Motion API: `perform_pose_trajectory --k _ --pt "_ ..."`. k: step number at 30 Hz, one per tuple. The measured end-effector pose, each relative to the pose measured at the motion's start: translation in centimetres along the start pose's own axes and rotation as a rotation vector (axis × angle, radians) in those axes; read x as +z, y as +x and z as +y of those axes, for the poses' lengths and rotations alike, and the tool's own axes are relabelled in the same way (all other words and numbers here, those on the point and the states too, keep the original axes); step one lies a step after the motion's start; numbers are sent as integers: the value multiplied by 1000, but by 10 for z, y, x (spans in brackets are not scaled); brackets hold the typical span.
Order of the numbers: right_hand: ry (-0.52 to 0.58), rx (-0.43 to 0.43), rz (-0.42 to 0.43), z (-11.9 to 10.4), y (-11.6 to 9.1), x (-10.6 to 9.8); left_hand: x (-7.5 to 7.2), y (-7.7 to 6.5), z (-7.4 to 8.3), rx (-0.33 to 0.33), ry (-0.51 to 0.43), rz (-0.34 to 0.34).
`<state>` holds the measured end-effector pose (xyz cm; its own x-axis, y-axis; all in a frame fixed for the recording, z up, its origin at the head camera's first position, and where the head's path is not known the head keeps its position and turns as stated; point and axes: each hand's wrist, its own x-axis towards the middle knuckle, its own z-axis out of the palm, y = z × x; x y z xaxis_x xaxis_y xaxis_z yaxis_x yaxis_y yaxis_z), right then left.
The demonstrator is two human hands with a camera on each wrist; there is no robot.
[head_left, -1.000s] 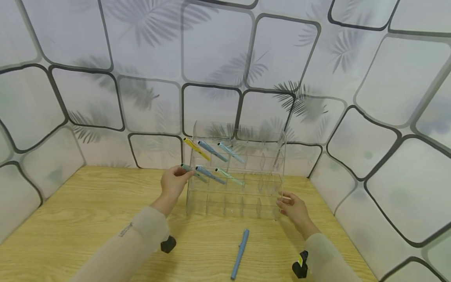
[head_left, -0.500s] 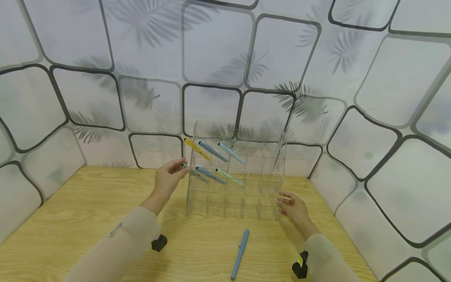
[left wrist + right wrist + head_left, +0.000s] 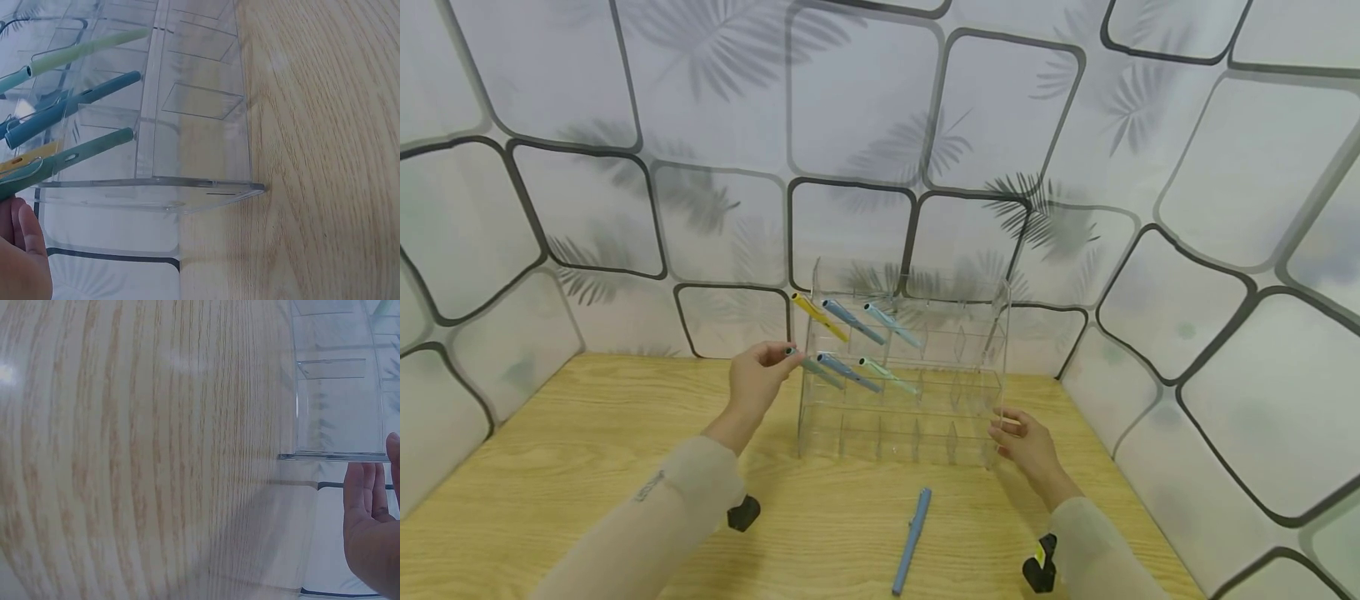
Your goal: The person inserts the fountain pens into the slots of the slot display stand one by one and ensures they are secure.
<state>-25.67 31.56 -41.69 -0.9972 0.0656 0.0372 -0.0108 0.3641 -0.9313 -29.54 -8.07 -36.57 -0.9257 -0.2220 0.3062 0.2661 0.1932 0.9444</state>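
A clear, tiered acrylic pen rack (image 3: 895,446) stands on the table. In its middle tier, at the left end, leans a teal pen (image 3: 94,147). My left hand (image 3: 756,385) pinches that pen's upper end with thumb and fingertips. Beside it lie a blue pen (image 3: 848,372) and a pale green pen (image 3: 887,376). The upper tier holds a yellow pen (image 3: 820,317), another blue pen (image 3: 853,322) and a light blue pen (image 3: 891,324). My right hand (image 3: 1028,446) grips the rack's right side panel (image 3: 337,456), thumb on one face and fingers on the other.
A loose blue pen (image 3: 912,542) lies on the wooden table (image 3: 820,533) in front of the rack. Patterned fabric walls (image 3: 722,225) enclose the table at the back and sides. A black wrist device (image 3: 743,513) hangs under each sleeve.
My left hand drew back left from the teal pen, then came back to its upper end. My right hand stays on the rack, and the pens have not visibly moved.
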Motion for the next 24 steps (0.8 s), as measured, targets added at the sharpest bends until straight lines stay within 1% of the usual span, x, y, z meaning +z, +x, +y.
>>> perform_pose_trajectory --k 4,7,9,12,17,19,21,24 --pt "5 10 0 0 0 0 4 -2 1 -15 29 44" --pt "5 12 1 0 1 0 5 -3 2 -29 44 49" --pt "6 13 1 0 1 0 3 -3 3 -31 41 40" --pt "5 13 1 0 0 0 0 -2 3 -9 14 -7" --pt "8 14 6 0 1 0 -11 2 2 63 -32 -149" --pt "7 13 7 1 1 0 -15 2 1 86 -29 -186" --pt "6 12 10 1 2 0 -17 4 0 103 -22 -196" --pt "1 10 10 2 2 0 -18 5 -1 113 -13 -188"
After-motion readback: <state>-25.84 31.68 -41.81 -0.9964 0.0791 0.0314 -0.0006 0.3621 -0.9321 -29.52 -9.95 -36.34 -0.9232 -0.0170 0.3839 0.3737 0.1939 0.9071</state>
